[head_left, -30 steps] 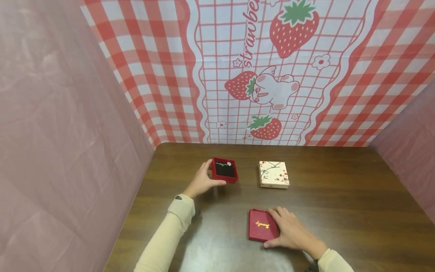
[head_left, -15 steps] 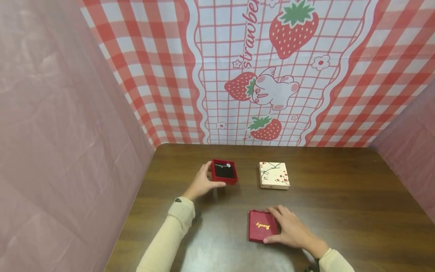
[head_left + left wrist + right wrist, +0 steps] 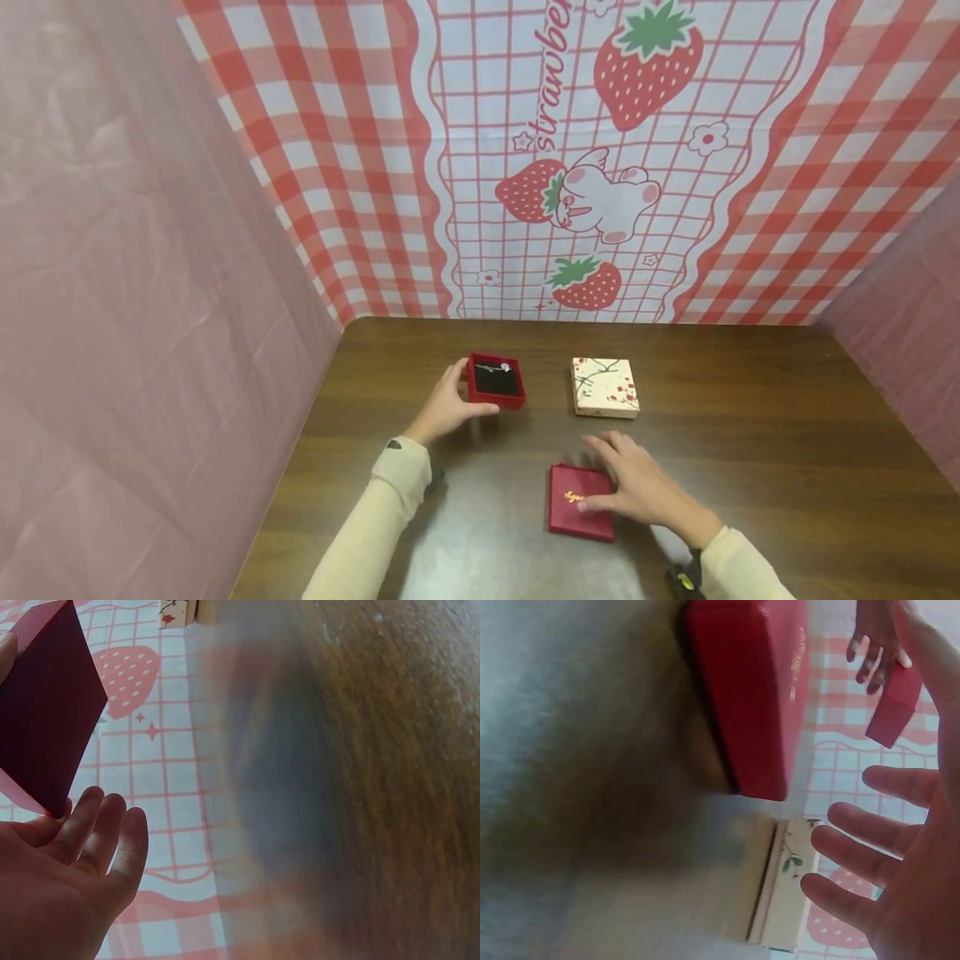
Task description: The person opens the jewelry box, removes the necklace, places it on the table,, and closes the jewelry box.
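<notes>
In the head view my left hand [image 3: 441,410] pinches an open red jewelry box [image 3: 504,402] by its left side, between thumb and fingers. Black padding [image 3: 495,382] fills the box, and a thin silver chain with a round pendant [image 3: 505,367] lies on it. The left wrist view shows the underside of this jewelry box [image 3: 52,712], so it is held off the table. A red box lid [image 3: 573,518] with gold lettering lies flat at the front. Over its right part hovers my right hand [image 3: 637,485], fingers spread, apart from the lid [image 3: 742,697] in the right wrist view.
A cream box [image 3: 605,388] with a red flower and branch print sits behind the lid, right of the jewelry box. The brown wooden table [image 3: 750,433] meets a strawberry-print checked cloth [image 3: 480,208] at the back. Pink cloth hangs on both sides.
My right hand has let go of the red lid's right side and lifted slightly, its thumb now over the lettering. The left hand and jewelry box have hardly moved.
</notes>
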### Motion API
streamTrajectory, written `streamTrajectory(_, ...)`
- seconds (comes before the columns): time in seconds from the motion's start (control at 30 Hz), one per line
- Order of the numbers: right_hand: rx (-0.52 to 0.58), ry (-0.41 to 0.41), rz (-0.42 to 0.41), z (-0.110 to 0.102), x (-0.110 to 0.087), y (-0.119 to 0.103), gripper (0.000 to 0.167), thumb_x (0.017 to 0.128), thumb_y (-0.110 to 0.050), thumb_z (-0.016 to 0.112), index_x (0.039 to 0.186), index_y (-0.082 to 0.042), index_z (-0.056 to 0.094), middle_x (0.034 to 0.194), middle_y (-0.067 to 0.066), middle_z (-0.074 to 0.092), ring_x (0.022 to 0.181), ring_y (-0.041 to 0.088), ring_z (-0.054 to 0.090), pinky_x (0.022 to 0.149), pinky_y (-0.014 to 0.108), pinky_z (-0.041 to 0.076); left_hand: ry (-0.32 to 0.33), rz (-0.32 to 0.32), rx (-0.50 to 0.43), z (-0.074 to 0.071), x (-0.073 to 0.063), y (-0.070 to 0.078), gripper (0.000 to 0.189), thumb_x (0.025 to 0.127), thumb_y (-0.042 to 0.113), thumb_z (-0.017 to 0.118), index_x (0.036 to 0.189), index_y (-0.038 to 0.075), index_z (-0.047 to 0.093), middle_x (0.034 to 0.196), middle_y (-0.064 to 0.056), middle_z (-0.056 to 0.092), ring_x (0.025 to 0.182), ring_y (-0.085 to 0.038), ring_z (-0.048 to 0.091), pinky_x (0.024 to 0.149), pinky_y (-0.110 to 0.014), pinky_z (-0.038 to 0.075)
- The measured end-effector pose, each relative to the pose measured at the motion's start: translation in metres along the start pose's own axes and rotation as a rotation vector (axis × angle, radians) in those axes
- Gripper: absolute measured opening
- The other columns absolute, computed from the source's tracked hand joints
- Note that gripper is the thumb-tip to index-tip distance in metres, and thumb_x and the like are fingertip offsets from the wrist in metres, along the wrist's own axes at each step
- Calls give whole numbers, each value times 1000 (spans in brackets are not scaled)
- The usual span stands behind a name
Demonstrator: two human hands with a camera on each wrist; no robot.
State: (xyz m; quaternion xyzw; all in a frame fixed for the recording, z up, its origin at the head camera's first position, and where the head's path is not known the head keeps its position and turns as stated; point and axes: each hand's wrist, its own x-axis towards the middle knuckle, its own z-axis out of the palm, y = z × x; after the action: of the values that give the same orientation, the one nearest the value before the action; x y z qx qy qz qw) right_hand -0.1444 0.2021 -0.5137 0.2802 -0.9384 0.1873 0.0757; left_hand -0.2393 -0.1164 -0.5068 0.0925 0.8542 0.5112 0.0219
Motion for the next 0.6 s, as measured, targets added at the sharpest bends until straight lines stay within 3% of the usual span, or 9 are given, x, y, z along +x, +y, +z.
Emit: streamTrajectory(0.6,80,21,-20,-25,44,5,88,67,-54,82,135,-6,53,117,10,58,105,25,56,85,48,52,3,-6,-5,2,-6,0,87,69,32,88,140,11,44,127,-11,54,107,-27,59,90,-44,52)
